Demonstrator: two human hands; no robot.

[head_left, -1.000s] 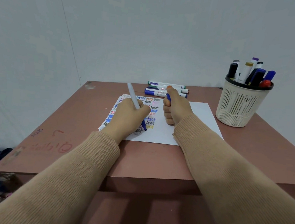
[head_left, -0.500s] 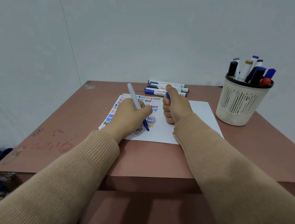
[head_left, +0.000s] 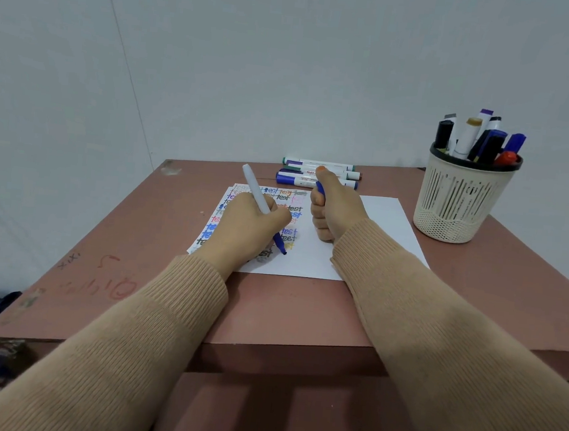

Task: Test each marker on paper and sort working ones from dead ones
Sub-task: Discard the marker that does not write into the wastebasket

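Head view, my left grip (head_left: 251, 228) pinching the grey marker (head_left: 257, 190), its blue tip down on the paper (head_left: 381, 230) on the desk (head_left: 130, 236), my right grip (head_left: 336, 214) curled round the blue cap (head_left: 320, 187), capped markers (head_left: 317, 176) lying just behind the paper, more standing in the basket (head_left: 463, 200).

Brown table (head_left: 302, 306): paper (head_left: 379, 216), holder (head_left: 459, 203), perhaps five markers (head_left: 296, 180).

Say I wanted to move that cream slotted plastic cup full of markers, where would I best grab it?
Probably round the wall of the cream slotted plastic cup, about mid-height, coming in from its near or left side. It stands upright, and the markers sticking out of its top block a grip from above. The round wall suits fingers wrapped around it.
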